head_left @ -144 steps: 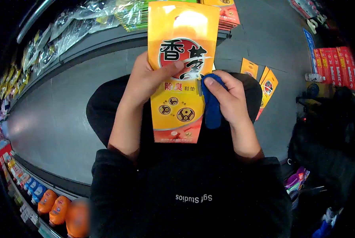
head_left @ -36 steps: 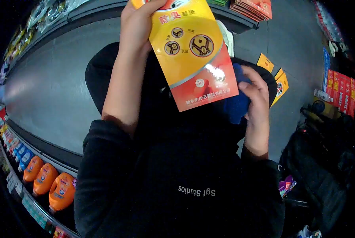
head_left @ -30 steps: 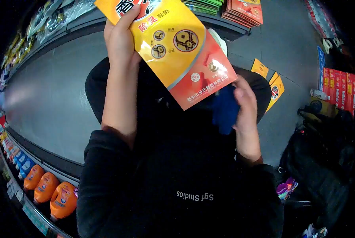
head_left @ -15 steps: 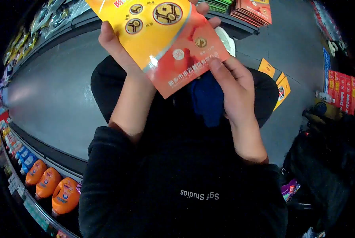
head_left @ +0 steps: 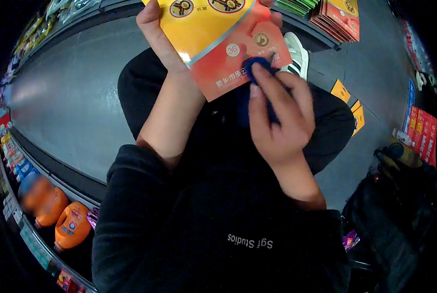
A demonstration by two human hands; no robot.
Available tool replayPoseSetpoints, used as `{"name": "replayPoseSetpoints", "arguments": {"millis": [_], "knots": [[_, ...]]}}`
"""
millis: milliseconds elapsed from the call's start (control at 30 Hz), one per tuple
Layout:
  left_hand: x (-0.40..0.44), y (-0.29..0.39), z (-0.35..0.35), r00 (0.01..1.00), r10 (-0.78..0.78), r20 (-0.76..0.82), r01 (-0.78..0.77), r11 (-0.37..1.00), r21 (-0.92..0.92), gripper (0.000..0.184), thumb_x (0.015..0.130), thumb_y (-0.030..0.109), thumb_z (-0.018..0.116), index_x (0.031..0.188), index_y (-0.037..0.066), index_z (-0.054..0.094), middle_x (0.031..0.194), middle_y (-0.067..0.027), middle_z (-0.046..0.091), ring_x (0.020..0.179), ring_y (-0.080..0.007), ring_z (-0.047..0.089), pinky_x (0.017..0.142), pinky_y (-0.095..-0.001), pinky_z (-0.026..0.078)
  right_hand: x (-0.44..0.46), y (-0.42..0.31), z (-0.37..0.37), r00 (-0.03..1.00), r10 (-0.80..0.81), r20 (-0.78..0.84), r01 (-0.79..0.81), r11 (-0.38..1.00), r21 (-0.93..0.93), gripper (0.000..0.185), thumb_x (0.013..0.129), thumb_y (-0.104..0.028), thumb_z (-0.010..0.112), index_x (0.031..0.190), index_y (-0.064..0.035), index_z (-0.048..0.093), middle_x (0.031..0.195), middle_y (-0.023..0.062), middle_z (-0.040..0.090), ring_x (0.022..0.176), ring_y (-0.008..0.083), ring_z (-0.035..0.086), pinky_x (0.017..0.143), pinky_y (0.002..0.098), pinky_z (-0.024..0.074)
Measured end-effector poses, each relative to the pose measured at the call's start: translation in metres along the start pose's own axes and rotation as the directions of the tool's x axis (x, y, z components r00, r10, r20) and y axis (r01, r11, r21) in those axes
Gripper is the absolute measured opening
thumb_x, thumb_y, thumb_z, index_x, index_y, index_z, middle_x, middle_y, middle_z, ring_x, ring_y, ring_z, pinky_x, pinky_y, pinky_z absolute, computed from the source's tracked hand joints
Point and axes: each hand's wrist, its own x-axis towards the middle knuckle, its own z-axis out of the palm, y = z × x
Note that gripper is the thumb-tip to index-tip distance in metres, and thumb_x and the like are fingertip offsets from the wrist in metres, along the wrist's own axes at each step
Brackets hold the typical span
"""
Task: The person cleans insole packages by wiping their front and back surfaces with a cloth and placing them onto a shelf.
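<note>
A yellow and red insole packet (head_left: 211,61) is held up before me, flat and tilted, its top cut off by the view's edge. My left hand (head_left: 162,41) grips it, thumb along the left edge and the other fingers mostly hidden behind. A dark blue cloth (head_left: 256,64) is pinched in my right hand (head_left: 284,115) and lies against the packet's lower right corner, covering part of the printed lettering. More blue cloth hangs below, partly hidden by the fingers.
Stacks of red packets (head_left: 338,22) and green packets (head_left: 296,6) stand at the top right. Yellow packets (head_left: 341,91) lie on the floor by my knee. Orange detergent bottles (head_left: 73,224) line the shelf at lower left. A black bag (head_left: 394,215) sits at right.
My right hand has let go of the packet's lower corner and now holds the blue cloth against it. The packet has shifted slightly up and right in view.
</note>
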Motion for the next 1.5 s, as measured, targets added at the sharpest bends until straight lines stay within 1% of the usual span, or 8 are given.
{"name": "replayPoseSetpoints", "arguments": {"millis": [367,467,700,1033,1167,1300,1433,1500], "knots": [[0.003,-0.002,0.002,0.999,-0.049,-0.011,0.05,0.959,0.278,0.09,0.075,0.062,0.047,0.131,-0.005,0.026,0.118,-0.0227,0.038,0.111,-0.0352,0.041,0.095,-0.0491,0.035,0.003,0.024,-0.015,0.978,0.122,-0.169,-0.13,0.991,-0.036,0.023,0.079,0.001,0.059,0.101,0.0039,0.063,0.085,0.0149,0.059,0.077,0.0222,0.057,0.072,0.029,0.0456],[0.004,-0.002,-0.012,0.99,-0.063,0.128,0.078,0.991,-0.112,0.09,0.076,0.061,0.049,0.131,-0.005,0.025,0.118,-0.0231,0.037,0.112,-0.0358,0.04,0.096,-0.0497,0.035,0.005,0.026,-0.024,0.948,0.146,-0.283,-0.155,0.988,-0.01,0.023,0.078,0.001,0.06,0.101,0.0047,0.063,0.087,0.015,0.059,0.079,0.0231,0.056,0.072,0.0297,0.0458],[0.007,-0.004,-0.008,0.992,-0.026,0.127,0.026,1.0,0.001,0.086,0.075,0.055,0.052,0.131,-0.005,0.026,0.12,-0.0246,0.039,0.109,-0.0378,0.044,0.095,-0.0517,0.036,-0.004,0.007,-0.012,1.0,0.027,-0.011,-0.027,0.999,-0.046,0.025,0.074,0.005,0.062,0.099,0.0002,0.065,0.084,0.0127,0.057,0.076,0.022,0.055,0.071,0.0273,0.0444],[0.006,-0.007,-0.005,0.996,-0.032,0.082,0.033,0.999,-0.003,0.087,0.072,0.054,0.056,0.128,-0.007,0.03,0.116,-0.0246,0.043,0.106,-0.0365,0.047,0.094,-0.0489,0.037,0.011,0.035,-0.034,0.974,0.164,-0.157,-0.185,0.974,-0.128,0.018,0.079,0.002,0.057,0.097,0.002,0.064,0.088,0.0118,0.062,0.082,0.0192,0.058,0.076,0.0278,0.0452],[0.007,-0.009,-0.02,0.995,-0.051,0.09,0.06,0.994,-0.092,0.088,0.072,0.054,0.057,0.129,-0.007,0.03,0.115,-0.0252,0.045,0.105,-0.0374,0.048,0.094,-0.0486,0.036,0.013,0.026,-0.053,0.754,0.657,-0.015,-0.474,0.56,0.68,0.034,0.086,-0.009,0.04,0.111,0.0091,0.055,0.103,0.0198,0.061,0.094,0.0248,0.06,0.085,0.0329,0.0472],[0.004,-0.011,-0.005,0.997,0.003,0.072,-0.002,1.0,-0.018,0.087,0.071,0.052,0.058,0.131,-0.004,0.029,0.117,-0.0265,0.045,0.105,-0.0387,0.048,0.093,-0.0507,0.038,0.018,0.01,-0.041,0.664,0.742,0.092,-0.566,0.418,0.711,0.035,0.089,-0.014,0.04,0.116,0.0068,0.052,0.112,0.0176,0.058,0.1,0.0236,0.058,0.088,0.0338,0.0454],[0.003,-0.01,-0.005,0.997,0.062,0.054,-0.071,0.977,0.2,0.088,0.069,0.05,0.06,0.133,-0.001,0.028,0.12,-0.0276,0.043,0.106,-0.0395,0.048,0.092,-0.0532,0.038,0.007,0.021,-0.025,0.465,0.79,0.401,-0.514,-0.128,0.848,0.015,0.085,-0.007,0.056,0.097,0.0004,0.059,0.091,0.0065,0.062,0.08,0.0135,0.06,0.071,0.0255,0.0485],[0.003,-0.012,-0.003,0.985,0.113,0.128,-0.142,0.961,0.238,0.089,0.069,0.05,0.061,0.134,-0.001,0.027,0.12,-0.028,0.042,0.106,-0.0396,0.047,0.092,-0.0535,0.039,0.006,0.013,-0.023,0.48,0.789,0.384,-0.535,-0.083,0.841,0.012,0.084,-0.007,0.059,0.094,-0.0004,0.058,0.088,0.005,0.061,0.077,0.0116,0.059,0.069,0.0245,0.048]]}}
